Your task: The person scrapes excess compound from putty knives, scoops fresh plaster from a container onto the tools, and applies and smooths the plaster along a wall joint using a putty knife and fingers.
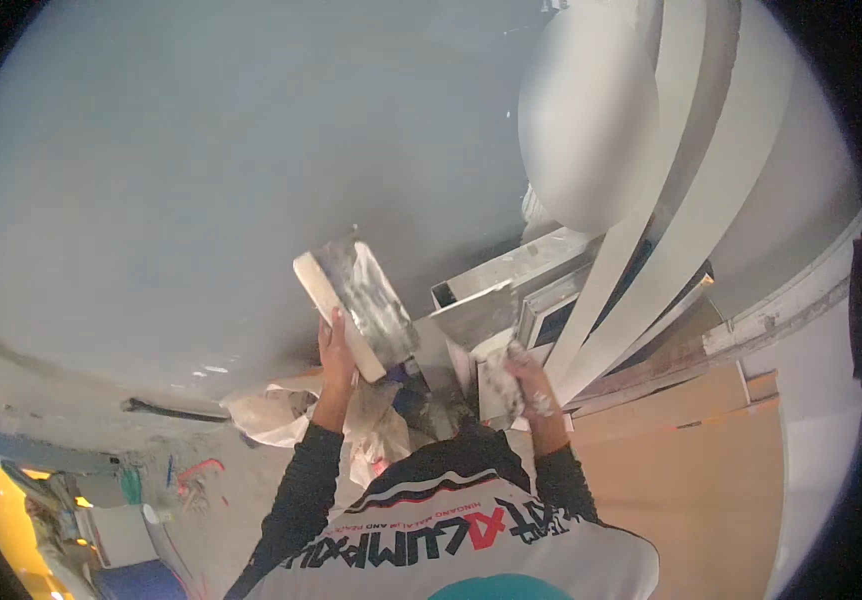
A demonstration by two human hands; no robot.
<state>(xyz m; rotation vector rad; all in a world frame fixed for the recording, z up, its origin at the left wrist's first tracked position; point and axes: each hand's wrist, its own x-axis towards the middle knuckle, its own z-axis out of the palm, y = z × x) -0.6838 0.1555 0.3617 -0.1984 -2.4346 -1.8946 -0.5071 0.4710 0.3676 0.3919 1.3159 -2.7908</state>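
My left hand (334, 345) is closed round the pale back bar of a wide filling knife (371, 292). Its broad grey blade is streaked with white putty and tilts in front of the grey wall (201, 180). To the right, my right hand (529, 383) carries white smears and grips a putty-smeared pale tool (497, 375), whose exact kind I cannot make out. A flat grey metal plate (476, 315) lies just beyond that tool; I cannot tell whether they are joined. The two hands are apart.
Long white strips (701, 180) and metal profiles (511, 265) lean at the right. A blurred pale oval (589, 110) covers part of the view. Crumpled plastic sheeting (276, 412) lies below my left hand. Brown boards (691, 470) lie at lower right, a black rod (176, 411) at left.
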